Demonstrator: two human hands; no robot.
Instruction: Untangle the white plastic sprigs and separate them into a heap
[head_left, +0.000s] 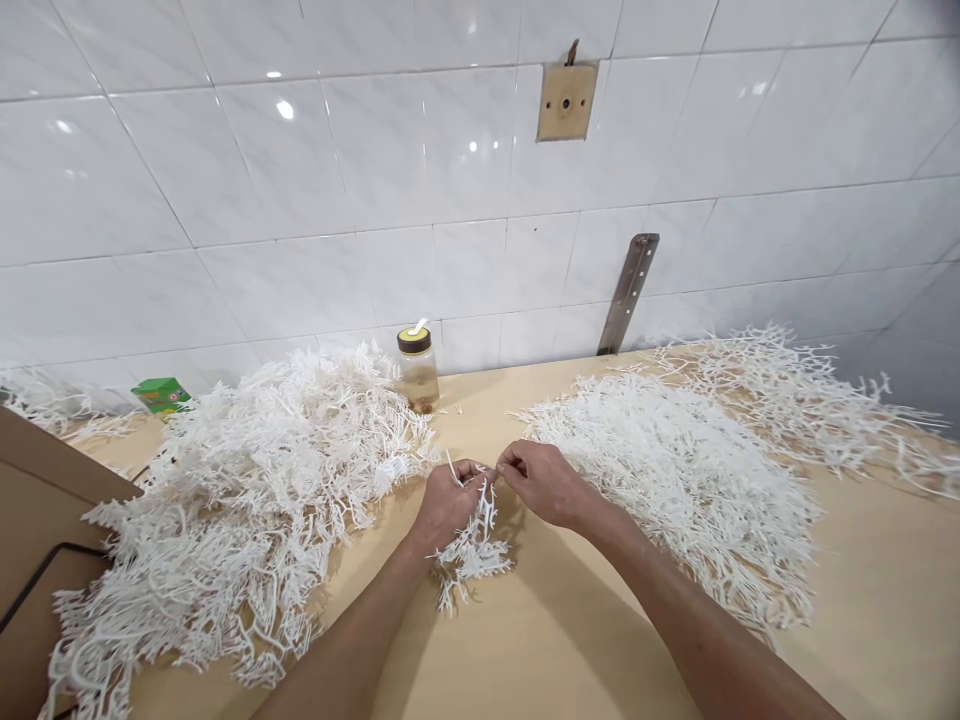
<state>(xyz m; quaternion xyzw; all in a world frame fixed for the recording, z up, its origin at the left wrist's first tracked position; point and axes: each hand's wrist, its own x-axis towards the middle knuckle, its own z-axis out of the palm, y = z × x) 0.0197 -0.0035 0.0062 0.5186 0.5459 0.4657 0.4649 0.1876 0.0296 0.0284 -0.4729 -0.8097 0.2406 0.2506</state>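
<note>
My left hand (453, 500) is closed around a white branching plastic sprig (480, 545), whose twigs hang down below the fingers over the table. Its upper end pokes out above my knuckles. Right beside it, my right hand (541, 482) pinches with thumb and forefinger at the sprig's edge near the left fingertips. Whatever sits between those right fingertips is too small to make out. To the left lies a big heap of similar white sprigs (262, 480). A flatter pile of white sprigs (675, 470) spreads out to the right, close to my right forearm.
A lidded bottle (420, 375) of brownish liquid stands behind the left heap. Looser white branches (810, 400) lie at the back right. A green box (160, 393) and a cardboard box (52, 500) are at left. A metal bracket (628, 295) leans on the tiled wall.
</note>
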